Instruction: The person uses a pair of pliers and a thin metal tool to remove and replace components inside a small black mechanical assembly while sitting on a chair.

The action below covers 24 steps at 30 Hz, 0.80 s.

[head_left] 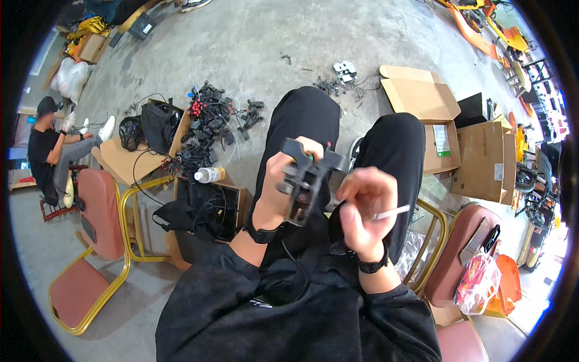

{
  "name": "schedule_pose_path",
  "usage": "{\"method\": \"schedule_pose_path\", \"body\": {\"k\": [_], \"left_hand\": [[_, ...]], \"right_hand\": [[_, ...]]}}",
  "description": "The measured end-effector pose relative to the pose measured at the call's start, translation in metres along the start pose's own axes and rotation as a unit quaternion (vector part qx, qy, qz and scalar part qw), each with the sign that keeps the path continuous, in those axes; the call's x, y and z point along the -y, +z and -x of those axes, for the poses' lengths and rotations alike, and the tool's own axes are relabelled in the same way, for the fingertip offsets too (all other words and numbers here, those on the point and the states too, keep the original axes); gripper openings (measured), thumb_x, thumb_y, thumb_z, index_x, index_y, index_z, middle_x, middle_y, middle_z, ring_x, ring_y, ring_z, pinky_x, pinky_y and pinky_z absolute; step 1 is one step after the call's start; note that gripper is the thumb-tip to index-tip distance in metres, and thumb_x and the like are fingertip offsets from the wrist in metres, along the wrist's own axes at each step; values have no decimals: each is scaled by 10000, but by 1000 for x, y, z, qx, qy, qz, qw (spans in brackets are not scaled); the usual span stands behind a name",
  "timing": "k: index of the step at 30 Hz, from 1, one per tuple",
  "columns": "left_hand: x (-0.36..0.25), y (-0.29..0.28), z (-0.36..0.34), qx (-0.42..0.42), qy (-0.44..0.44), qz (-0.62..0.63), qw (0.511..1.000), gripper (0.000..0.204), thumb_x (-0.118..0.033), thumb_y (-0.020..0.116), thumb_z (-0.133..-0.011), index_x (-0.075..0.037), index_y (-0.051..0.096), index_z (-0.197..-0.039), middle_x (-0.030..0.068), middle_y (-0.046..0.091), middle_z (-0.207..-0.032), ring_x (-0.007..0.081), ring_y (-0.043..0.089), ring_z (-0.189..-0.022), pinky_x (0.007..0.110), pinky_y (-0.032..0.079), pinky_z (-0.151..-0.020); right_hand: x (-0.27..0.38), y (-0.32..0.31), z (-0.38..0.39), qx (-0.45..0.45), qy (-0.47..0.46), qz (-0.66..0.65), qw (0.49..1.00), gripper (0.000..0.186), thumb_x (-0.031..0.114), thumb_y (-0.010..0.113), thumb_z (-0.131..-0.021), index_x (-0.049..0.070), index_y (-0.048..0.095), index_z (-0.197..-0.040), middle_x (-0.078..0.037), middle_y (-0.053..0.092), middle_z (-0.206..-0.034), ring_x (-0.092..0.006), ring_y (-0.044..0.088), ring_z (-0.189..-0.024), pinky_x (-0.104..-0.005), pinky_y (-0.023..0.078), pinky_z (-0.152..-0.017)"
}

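Above my lap, my left hand [278, 181] grips a black bracket-like plastic part [304, 184] with two flared arms at its top and a slotted body. The fingers wrap its far side, partly hidden behind it. Just right of the part, and apart from it, is my right hand [368, 208], its fingers curled and slightly blurred. A thin white stick [392, 213] juts out of that hand to the right; I cannot make out its exact kind. Both wrists wear black bands.
On the floor ahead lies a heap of black parts and cables [211, 120], near a bottle [209, 175]. Open cardboard boxes [416, 90] stand at the right. Pink chairs [99, 208] flank me. A seated person [51, 148] is at far left.
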<state>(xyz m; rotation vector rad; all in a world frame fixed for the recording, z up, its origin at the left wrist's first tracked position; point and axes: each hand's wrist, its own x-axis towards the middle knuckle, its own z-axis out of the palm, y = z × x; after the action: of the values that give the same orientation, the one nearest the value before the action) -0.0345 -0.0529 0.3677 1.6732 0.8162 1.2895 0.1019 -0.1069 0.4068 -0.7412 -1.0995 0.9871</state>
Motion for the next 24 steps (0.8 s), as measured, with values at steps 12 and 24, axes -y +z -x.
{"method": "schedule_pose_path", "body": {"k": [12, 24], "left_hand": [[-38, -1, -29, 77, -221, 273, 933, 201, -27, 375, -663, -18, 445, -852, 128, 552, -860, 149, 516, -769, 241, 412, -667], [-35, 34, -47, 61, -213, 333, 916, 575, -229, 506, -715, 55, 402, -1203, 110, 561, -949, 183, 579, -874, 257, 465, -645]], "right_hand": [[-9, -26, -19, 190, 229, 195, 935, 619, 242, 862, -560, 9, 553, -1042, -71, 606, -952, -143, 571, -909, -297, 458, -807], [-43, -33, -6, 5, 145, 193, 970, 671, 234, 819, -570, -31, 539, -1120, -101, 636, -911, -146, 620, -830, -275, 482, -800]]}}
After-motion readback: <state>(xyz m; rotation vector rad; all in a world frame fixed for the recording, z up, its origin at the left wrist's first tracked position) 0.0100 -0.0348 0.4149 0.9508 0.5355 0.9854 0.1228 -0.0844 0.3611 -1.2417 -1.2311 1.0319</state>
